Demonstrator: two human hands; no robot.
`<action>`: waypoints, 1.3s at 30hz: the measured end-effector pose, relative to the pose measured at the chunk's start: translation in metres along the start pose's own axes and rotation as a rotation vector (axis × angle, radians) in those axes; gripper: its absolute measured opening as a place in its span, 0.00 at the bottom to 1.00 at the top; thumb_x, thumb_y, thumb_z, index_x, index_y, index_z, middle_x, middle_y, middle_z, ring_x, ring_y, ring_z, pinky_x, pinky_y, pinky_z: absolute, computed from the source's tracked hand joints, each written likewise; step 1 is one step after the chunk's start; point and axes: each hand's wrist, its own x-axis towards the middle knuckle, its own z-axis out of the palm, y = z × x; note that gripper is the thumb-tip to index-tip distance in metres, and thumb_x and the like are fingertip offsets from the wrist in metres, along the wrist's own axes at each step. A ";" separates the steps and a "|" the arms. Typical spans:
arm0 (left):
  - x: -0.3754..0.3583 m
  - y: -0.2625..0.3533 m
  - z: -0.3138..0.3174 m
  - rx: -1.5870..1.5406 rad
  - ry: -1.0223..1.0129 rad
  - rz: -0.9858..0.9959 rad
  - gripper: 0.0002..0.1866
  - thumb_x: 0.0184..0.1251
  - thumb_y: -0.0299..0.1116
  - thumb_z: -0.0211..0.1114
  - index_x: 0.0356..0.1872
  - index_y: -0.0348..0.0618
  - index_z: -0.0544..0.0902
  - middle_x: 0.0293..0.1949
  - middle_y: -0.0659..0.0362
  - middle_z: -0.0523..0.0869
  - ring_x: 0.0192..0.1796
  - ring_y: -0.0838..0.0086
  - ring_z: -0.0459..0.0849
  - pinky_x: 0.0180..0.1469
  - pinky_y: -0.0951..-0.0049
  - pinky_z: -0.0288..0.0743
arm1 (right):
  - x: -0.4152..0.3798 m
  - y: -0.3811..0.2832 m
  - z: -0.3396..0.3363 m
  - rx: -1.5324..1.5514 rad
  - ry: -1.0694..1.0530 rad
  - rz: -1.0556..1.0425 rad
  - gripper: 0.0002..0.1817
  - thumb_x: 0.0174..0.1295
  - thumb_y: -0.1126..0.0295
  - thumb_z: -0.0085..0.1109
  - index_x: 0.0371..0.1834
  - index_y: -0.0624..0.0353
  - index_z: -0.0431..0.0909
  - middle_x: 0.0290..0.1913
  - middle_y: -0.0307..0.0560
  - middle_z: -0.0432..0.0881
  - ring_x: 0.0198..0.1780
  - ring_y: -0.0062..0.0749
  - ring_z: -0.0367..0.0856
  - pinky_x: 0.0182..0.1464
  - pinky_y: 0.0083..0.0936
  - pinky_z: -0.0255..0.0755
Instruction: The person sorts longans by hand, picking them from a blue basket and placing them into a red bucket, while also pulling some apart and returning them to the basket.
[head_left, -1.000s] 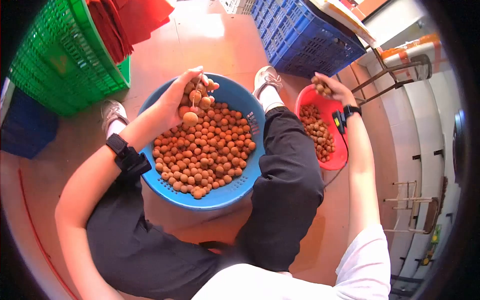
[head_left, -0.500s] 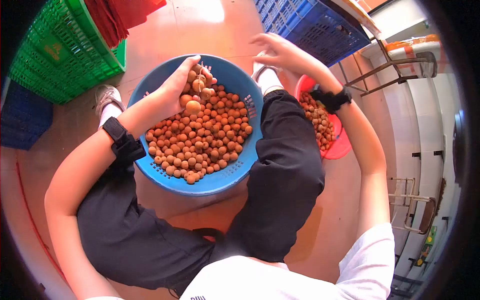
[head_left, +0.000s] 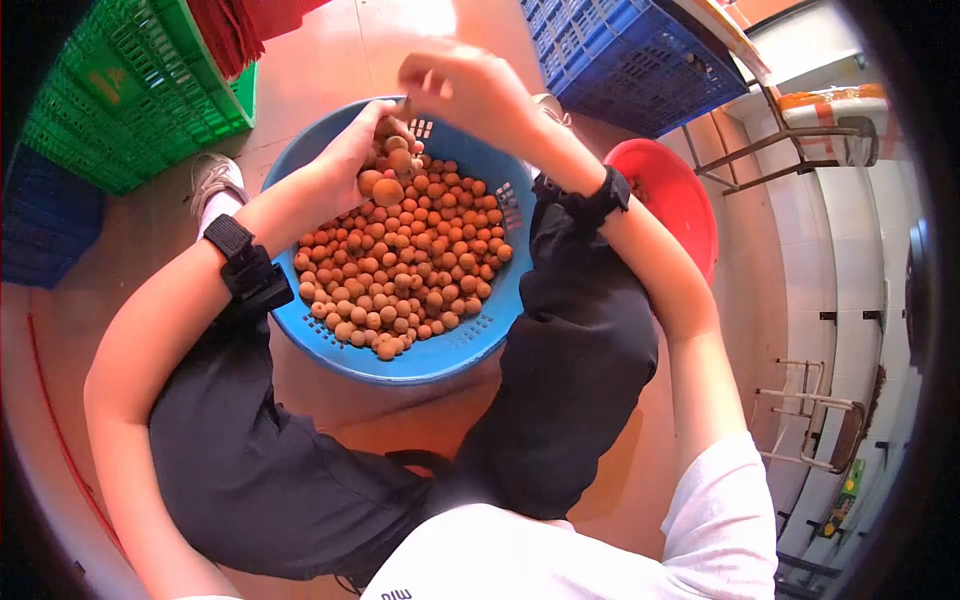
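My left hand [head_left: 350, 150] is closed around a bunch of longans [head_left: 393, 160] over the far left part of a blue basket [head_left: 400, 372]. Loose round brown longans [head_left: 400, 270] cover much of the basket's bottom. My right hand [head_left: 465, 85] is just above and to the right of the bunch, near the basket's far rim. Its fingers are bent toward the bunch and smeared by motion. To the right, partly behind my right forearm, is a red basin [head_left: 690, 200]; a few longans show inside, the others hidden by the arm.
A green crate [head_left: 150, 90] with red cloth-like material [head_left: 240, 30] stands at the far left, beside a dark blue crate [head_left: 50, 225]. A blue crate [head_left: 630, 60] sits at the far right, near a metal-framed stool [head_left: 790, 140]. My legs [head_left: 580, 370] flank the blue basket.
My right hand has swung left, from beside the blue basket to above the bunch. My right forearm now covers more of the red basin. My left hand still holds the bunch.
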 end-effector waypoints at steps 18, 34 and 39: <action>0.012 -0.008 0.000 0.045 -0.023 -0.011 0.17 0.63 0.49 0.47 0.27 0.47 0.74 0.32 0.59 0.81 0.31 0.76 0.81 0.24 0.84 0.68 | -0.015 0.025 -0.010 0.690 -0.133 0.518 0.10 0.64 0.69 0.43 0.41 0.64 0.68 0.22 0.40 0.73 0.20 0.20 0.72 0.25 0.12 0.68; -0.006 0.037 0.016 0.070 0.134 0.674 0.13 0.57 0.41 0.55 0.29 0.41 0.73 0.28 0.58 0.78 0.25 0.76 0.78 0.21 0.80 0.70 | -0.004 -0.024 0.032 1.944 -0.383 1.056 0.40 0.58 0.34 0.24 0.49 0.64 0.64 0.46 0.53 0.71 0.46 0.45 0.73 0.47 0.38 0.71; -0.008 0.040 0.021 0.583 0.101 1.157 0.05 0.55 0.30 0.56 0.30 0.41 0.78 0.26 0.60 0.77 0.25 0.80 0.76 0.27 0.83 0.68 | 0.010 -0.040 0.026 1.993 -0.187 1.000 0.29 0.60 0.37 0.30 0.39 0.53 0.68 0.38 0.39 0.73 0.39 0.32 0.75 0.40 0.30 0.72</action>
